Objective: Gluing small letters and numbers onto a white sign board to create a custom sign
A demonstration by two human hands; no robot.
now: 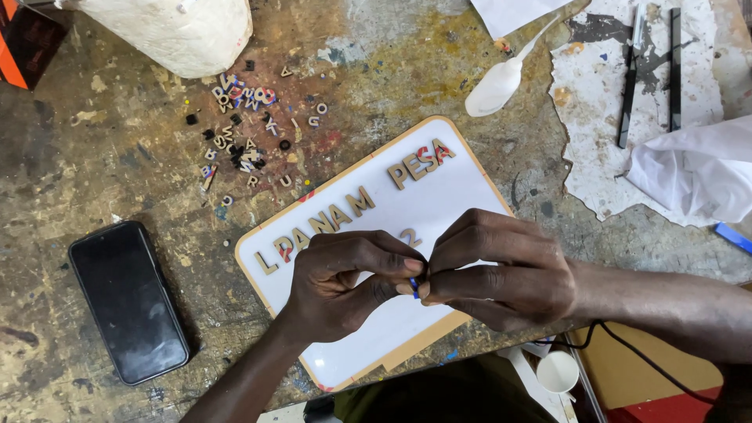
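Where our fingertips meet, just below the centre of the frame, we pinch a tiny blue piece (413, 285) between both hands. Our left hand (348, 282) closes on it with thumb and forefinger, and our right hand (501, 274) closes on it from the other side. Both hands hover over a white sign board (439, 205) with a pale wooden edge, lying tilted across the middle of the frame, with small wooden letters (419, 166) stuck on it. In the upper left of the frame, loose cut-out letters (243, 129) lie scattered on the paint-stained workbench (117, 149). A black phone (128, 301) lies face up at the lower left. A white glue bottle (497, 84) lies on its side above the board.
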